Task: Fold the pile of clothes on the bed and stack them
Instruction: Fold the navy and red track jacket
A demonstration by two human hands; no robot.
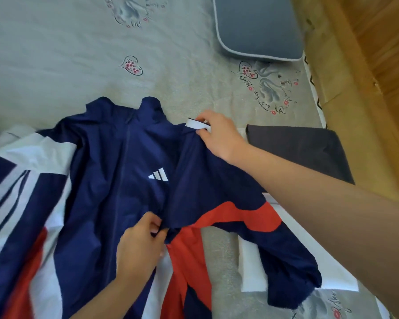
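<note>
Jacket: your navy, red and white track jacket lies front-up on the grey printed bedsheet.
Right hand: your right hand pinches the jacket's white-edged sleeve end, just right of its collar.
Left hand: your left hand grips a navy fold below the jacket's chest logo.
Stack: a folded dark garment, possibly on white ones, sits right of the jacket.
Cushion: a blue-grey cushion rests beyond the jacket.

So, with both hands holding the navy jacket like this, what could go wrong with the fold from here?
1. The right hand pinches only the white cuff of the navy jacket, so the slick fabric may slip out.
2. The sleeve hangs over the white folded garment and lies close to the dark grey folded garment; pulling it may disturb them.
3. The left hand holds bunched cloth, so the fold may set with wrinkles.
</note>
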